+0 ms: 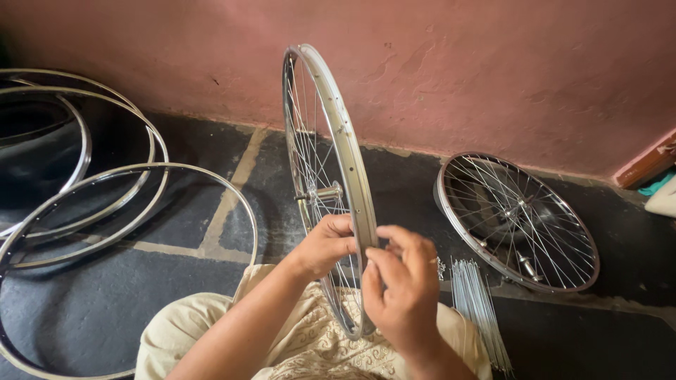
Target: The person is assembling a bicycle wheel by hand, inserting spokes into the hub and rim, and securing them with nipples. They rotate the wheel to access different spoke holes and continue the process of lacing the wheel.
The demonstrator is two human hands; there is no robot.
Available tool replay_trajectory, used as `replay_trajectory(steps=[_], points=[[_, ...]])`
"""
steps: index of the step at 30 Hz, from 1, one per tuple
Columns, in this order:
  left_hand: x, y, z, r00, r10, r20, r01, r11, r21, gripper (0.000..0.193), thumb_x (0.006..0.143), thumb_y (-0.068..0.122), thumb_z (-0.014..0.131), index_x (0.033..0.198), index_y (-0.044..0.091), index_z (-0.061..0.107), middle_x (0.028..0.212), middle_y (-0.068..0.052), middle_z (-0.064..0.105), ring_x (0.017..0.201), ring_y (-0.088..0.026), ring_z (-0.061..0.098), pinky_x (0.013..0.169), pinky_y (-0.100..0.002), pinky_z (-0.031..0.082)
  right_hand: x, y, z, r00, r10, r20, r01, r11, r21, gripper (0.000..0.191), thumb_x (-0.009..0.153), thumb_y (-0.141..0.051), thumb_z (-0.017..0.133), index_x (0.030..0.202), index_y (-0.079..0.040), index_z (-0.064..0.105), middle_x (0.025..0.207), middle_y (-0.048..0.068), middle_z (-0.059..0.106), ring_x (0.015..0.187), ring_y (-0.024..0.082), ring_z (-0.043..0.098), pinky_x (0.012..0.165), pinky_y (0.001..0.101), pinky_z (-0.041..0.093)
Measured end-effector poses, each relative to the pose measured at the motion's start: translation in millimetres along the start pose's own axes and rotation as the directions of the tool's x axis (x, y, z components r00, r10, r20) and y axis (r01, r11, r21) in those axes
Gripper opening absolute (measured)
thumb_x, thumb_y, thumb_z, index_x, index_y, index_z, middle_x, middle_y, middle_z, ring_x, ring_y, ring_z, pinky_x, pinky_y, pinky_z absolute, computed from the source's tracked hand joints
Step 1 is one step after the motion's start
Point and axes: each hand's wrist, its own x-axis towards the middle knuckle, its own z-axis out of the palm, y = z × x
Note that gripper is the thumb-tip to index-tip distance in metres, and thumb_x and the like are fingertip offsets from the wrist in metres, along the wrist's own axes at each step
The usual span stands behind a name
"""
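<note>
silver wheel, pink wall, patterned cream cloth

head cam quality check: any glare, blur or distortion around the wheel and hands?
Head view: soft, even light, no harsh shadows; mild glare along the upright wheel rim; left hand and right hand reasonably sharp, slight softness at the fingers; wide-angle bending shows in the bare rims at left; spoked wheels leaning on the wall are clear; loose spokes slightly washed out.
</note>
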Motion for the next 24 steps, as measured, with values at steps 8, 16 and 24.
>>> replay_trajectory(steps=[8,16,24], points=[[3.5,-4.7,3.9,0.999,-0.035,0.018,0.034,0.998,0.056,0.034,0.095,0.030,0.076,0.114,0.003,0.075,0.109,-0.003,0.075,0.105,-0.012,0.067,0.100,-0.033,0.051,97.6,33.8,31.8,0.999,-0.037,0.031,0.031,0.987,0.160,0.077,0.065,-0.020,0.094,0.132,-0.004,0.061,0.152,0.024,0.039,0.138,0.042,0.038,0.114,0.0533,0.036],[5.2,0.4,8.7,0.998,0.027,0.051,-0.032,0.996,0.088,0.036,0.096,0.029,0.077,0.117,0.001,0.074,0.117,-0.002,0.070,0.112,-0.014,0.063,0.105,-0.035,0.047,112.5,37.4,46.0,0.996,-0.021,0.087,0.010,0.992,0.128,0.066,0.069,-0.013,0.088,0.130,-0.008,0.065,0.160,0.018,0.035,0.140,0.038,0.034,0.116,0.0501,0.036],[5.5,10.6,14.1,0.992,-0.124,0.008,0.124,0.992,0.033,0.040,0.091,0.028,0.073,0.125,0.007,0.070,0.125,0.003,0.068,0.113,-0.015,0.063,0.100,-0.034,0.051,43.8,26.8,23.7,0.990,-0.136,0.025,0.129,0.976,0.176,0.094,0.087,-0.023,0.079,0.158,0.001,0.022,0.165,0.027,0.020,0.156,0.043,0.023,0.131,0.0563,0.022]])
